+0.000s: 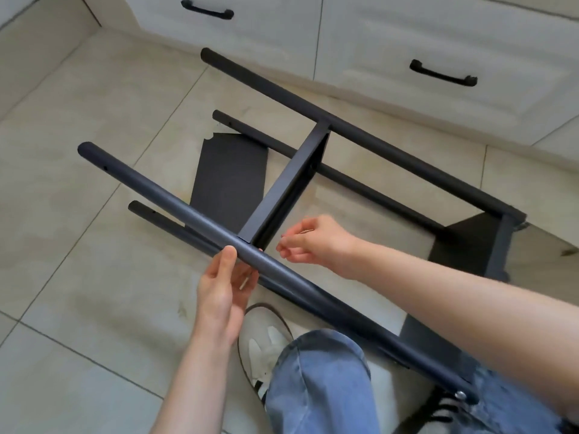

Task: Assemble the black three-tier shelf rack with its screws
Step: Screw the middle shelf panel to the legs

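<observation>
The black shelf rack (291, 180) lies on its side on the tiled floor, its four round posts pointing up-left. A middle shelf panel (228, 173) joins the posts; another panel (488, 239) sits at the right end. My left hand (224, 286) holds the near upper post (175, 208) from below, thumb on top, close to the middle shelf joint. A thin pale object shows between its fingers. My right hand (308, 242) hovers just right of that joint with fingertips pinched together; whether they hold a screw I cannot tell. A screw head (460, 395) shows at the post's near end.
White cabinet drawers with black handles (443, 73) stand behind the rack. My jeans leg (316, 386) and a white shoe (266, 339) are under the near post. Beige floor tiles stretch to the left.
</observation>
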`<state>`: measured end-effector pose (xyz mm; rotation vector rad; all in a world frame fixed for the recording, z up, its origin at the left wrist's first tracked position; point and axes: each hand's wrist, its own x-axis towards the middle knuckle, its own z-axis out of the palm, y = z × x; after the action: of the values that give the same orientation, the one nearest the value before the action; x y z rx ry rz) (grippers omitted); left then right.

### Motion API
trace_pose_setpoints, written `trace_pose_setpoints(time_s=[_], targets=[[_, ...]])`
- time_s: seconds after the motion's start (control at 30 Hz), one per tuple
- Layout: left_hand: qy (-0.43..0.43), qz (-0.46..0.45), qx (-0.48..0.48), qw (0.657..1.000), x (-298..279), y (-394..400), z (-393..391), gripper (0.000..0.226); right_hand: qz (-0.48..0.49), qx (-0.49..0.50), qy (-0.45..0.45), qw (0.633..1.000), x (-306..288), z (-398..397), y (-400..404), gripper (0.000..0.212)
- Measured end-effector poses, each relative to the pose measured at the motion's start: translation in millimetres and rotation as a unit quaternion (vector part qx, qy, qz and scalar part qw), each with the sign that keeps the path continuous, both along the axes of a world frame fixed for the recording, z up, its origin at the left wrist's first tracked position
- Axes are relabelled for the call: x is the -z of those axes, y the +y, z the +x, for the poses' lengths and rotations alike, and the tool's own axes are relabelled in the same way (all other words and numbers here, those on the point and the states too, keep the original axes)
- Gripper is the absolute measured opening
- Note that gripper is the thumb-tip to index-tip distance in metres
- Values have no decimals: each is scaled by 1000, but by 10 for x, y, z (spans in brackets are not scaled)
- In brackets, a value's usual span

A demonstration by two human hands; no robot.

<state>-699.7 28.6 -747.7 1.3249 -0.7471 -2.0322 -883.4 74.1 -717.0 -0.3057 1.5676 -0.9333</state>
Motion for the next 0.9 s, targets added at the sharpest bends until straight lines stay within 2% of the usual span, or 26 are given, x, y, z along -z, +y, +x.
trace_pose_setpoints(time_s=[0.1,0.37,0.43,0.5,0.57,0.8,0.9], targets=[[-10,-27,-3,1000,19,3,-15,41,-34,76,-130,988,150,169,-45,3],[-23,-38,-2,999,27,16,-13,25,-78,71,-229,968,337,248,-223,10],[-17,-36,-3,999,26,18,-26,40,-88,59,-258,960,351,252,-243,11],[-8,-33,-2,999,35,10,-23,67,-90,50,-268,958,378,268,-248,10],[-1,-31,-2,1000,43,1,-15,76,-90,47,-256,961,402,288,-239,10],[2,-33,-7,999,41,17,-26,73,-88,37,-256,962,399,280,-232,9],[6,-33,-9,999,10,35,-32,64,-84,28,-252,964,382,239,-236,10]])
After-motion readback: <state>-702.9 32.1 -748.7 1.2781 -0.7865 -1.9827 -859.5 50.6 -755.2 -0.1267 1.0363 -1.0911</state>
